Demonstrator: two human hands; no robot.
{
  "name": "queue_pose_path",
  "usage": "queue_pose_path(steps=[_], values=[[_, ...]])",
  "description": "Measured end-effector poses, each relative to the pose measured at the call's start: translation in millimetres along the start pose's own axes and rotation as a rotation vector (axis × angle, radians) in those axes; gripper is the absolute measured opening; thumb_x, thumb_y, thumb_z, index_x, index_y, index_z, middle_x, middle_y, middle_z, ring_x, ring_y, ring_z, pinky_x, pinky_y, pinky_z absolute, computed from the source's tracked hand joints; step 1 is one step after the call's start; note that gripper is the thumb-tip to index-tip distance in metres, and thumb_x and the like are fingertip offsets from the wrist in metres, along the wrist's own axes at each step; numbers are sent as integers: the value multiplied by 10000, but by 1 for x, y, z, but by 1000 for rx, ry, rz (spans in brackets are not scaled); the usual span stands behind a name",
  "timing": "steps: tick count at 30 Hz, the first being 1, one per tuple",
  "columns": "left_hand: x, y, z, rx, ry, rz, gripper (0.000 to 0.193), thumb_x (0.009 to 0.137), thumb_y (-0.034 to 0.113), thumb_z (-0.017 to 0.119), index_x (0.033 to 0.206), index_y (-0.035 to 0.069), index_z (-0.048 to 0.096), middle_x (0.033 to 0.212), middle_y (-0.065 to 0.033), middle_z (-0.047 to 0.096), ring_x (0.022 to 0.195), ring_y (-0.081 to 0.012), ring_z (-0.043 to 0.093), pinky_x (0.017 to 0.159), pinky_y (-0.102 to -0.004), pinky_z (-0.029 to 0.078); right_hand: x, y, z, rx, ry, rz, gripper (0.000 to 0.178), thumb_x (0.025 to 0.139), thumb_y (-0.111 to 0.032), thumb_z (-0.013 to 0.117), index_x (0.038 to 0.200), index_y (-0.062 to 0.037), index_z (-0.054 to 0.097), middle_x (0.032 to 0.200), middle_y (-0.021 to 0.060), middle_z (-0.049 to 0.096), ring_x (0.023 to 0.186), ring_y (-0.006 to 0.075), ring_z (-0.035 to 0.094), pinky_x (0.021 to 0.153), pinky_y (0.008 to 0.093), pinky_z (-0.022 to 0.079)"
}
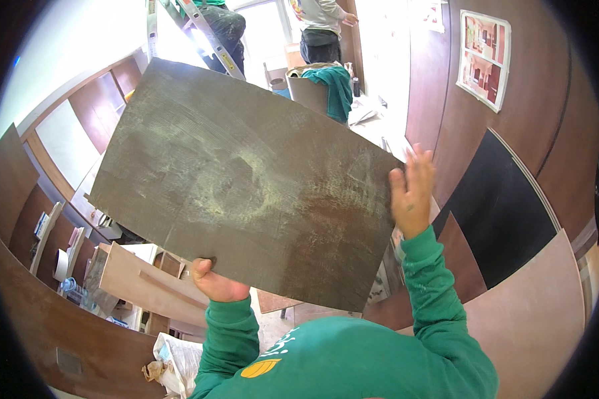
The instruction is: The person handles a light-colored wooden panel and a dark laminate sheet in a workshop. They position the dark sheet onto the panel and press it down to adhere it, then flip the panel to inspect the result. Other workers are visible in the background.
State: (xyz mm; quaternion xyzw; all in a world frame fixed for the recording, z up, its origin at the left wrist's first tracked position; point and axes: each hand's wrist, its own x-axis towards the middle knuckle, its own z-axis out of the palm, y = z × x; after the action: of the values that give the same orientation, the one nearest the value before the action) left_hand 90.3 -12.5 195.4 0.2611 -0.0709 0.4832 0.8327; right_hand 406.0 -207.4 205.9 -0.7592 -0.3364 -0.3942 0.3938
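Observation:
A large grey-brown rectangular panel [206,146] is held up tilted in front of me, its finely ribbed face smeared with pale dusty marks and a darker patch at lower right. My left hand [221,284] grips its lower edge, thumb on the near face and the other fingers hidden behind. At the right edge is my right hand [412,193], fingers stretched upward and slightly blurred, thumb against the panel's side. Green sleeves cover both my forearms.
Dark [499,206] and light brown [526,319] boards lean at right. Beyond the panel stand a stepladder [213,40] with a person on it, another person [319,26], and a bin [309,93] with a green cloth. Shelving [46,229] and loose boards [136,279] fill the left.

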Motion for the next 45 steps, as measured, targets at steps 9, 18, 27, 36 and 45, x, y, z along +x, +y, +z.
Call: queue_pose_path(steps=[9,18,27,36,45], values=[[-15,-13,18,0,53,5,604,654,178,610,1246,61,620,1258,-105,649,1153,-342,601,1052,-482,448,-35,-44,24,449,-460,-250,585,1037,-525,348,1534,-220,395,1647,145,196,1519,353,172,1200,565,45],[-3,14,-10,29,129,142,604,658,167,563,1251,60,597,1255,-113,642,1163,-343,597,1056,-481,449,-110,152,86,244,-445,410,383,1016,-405,499,974,-67,672,981,141,670,1046,357,586,977,500,396],[10,30,-16,174,219,288,481,696,178,558,1146,24,629,1170,-135,669,1089,-348,631,1012,-484,486,-95,112,6,724,-382,853,269,969,-267,650,966,2,635,667,8,575,534,71,521,520,224,444],[67,11,-6,549,85,494,506,714,-23,555,1217,-38,604,1183,-110,653,1094,-256,622,1014,-393,469,-46,38,-7,1430,-764,863,521,1022,-429,529,1325,-5,516,1098,152,678,998,238,682,829,366,576],[122,-1,46,1719,-1115,995,487,845,57,652,1327,120,625,1362,-107,615,1283,-328,557,1136,-480,388,61,35,45,2266,-862,611,759,1017,-598,314,1427,33,411,1356,232,556,1210,331,582,1019,471,471]])
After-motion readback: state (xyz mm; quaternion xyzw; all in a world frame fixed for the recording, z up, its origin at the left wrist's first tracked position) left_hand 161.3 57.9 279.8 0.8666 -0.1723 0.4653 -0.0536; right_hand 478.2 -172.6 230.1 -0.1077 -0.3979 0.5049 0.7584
